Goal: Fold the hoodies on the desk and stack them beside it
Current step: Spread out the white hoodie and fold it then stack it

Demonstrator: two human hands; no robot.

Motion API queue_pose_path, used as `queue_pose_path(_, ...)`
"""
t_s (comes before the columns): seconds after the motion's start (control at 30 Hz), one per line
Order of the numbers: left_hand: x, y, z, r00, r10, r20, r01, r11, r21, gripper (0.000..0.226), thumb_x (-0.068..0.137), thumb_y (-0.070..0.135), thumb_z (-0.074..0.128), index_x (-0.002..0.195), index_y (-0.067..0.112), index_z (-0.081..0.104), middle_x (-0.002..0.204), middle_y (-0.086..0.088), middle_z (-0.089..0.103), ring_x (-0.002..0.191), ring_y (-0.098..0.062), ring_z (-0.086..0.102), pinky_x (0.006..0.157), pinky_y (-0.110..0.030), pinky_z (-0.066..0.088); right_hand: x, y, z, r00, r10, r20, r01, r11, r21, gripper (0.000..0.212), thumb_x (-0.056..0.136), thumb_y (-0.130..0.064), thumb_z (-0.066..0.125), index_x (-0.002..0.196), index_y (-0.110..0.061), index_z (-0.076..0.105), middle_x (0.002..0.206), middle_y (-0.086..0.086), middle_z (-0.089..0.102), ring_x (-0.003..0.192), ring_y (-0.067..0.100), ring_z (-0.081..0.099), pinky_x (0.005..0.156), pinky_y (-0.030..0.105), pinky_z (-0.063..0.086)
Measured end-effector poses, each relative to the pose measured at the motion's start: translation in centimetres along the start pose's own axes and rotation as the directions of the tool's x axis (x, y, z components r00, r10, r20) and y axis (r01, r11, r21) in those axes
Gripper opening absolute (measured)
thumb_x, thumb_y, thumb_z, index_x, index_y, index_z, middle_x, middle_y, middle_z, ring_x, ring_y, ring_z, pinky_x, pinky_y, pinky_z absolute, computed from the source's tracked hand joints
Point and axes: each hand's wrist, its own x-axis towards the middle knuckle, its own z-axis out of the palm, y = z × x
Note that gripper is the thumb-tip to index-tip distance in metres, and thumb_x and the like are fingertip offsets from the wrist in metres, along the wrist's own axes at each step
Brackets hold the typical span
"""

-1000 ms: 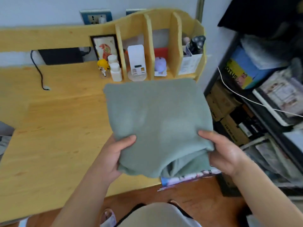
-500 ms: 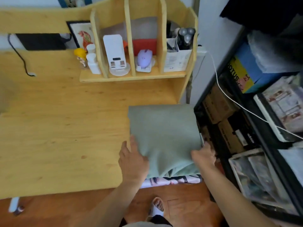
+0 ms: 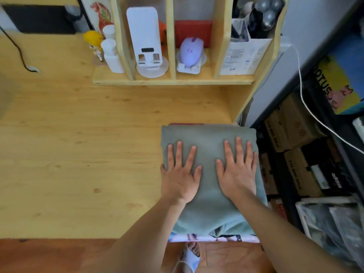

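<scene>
Hands point(image 3: 208, 174) now flat; hoodie point(image 3: 208, 213) lengthwise away.

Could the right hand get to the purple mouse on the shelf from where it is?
Probably yes. The right hand lies flat and holds nothing on the folded green hoodie, and the purple mouse sits in an open-fronted shelf slot with bare desk between.
</scene>
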Motion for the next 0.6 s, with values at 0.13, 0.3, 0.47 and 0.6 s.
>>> queue_pose_path(0.13,-3.4,-1.7,-0.8,0.993,0.113,0.032,-0.113,0.993,-0.026,0.065,0.1,0.059,0.015,0.162,0.039,0.005,0.171,-0.005,-0.009,0.156,-0.028,-0.014,0.124,-0.055,0.014,-0.8,-2.0,-2.3,0.994,0.104,0.044,-0.106,0.993,0.052,0.064,0.098,-0.044,0.039,0.156,-0.019,0.035,0.166,0.013,0.02,0.152,0.04,0.01,0.122,0.059,0.01)
queue_pose_path(0.3,-12.4,-9.3,-1.2,0.904,0.377,0.202,-0.341,0.92,-0.192,0.065,0.101,0.05,0.034,0.161,0.027,0.02,0.17,-0.01,0.009,0.157,-0.031,0.012,0.121,-0.046,0.028,-5.3,-14.2,-5.3,0.978,-0.159,0.137,0.118,0.957,0.266,0.057,0.087,-0.023,0.057,0.143,-0.013,0.05,0.156,0.019,0.034,0.145,0.04,0.025,0.119,0.054,0.024)
queue_pose_path(0.47,-19.0,-23.6,-6.8,0.966,0.028,0.258,0.062,0.94,-0.336,0.053,0.105,0.039,0.043,0.156,0.027,0.038,0.161,-0.006,0.038,0.148,-0.025,0.035,0.118,-0.036,0.032,-8.3,-28.6,-6.7,0.892,-0.397,0.215,0.279,0.86,0.428,0.053,0.095,-0.02,0.052,0.147,-0.019,0.044,0.154,0.007,0.037,0.141,0.028,0.031,0.117,0.042,0.031)
queue_pose_path(0.6,-23.5,-37.2,-11.4,0.891,-0.334,0.308,0.45,0.748,-0.489,0.035,0.105,0.031,0.05,0.138,0.024,0.06,0.139,0.008,0.061,0.125,-0.009,0.056,0.099,-0.021,0.041,-9.8,-40.3,-7.8,0.836,-0.493,0.242,0.324,0.798,0.508,0.048,0.101,-0.018,0.047,0.149,-0.019,0.043,0.15,0.002,0.04,0.138,0.024,0.035,0.111,0.036,0.035)
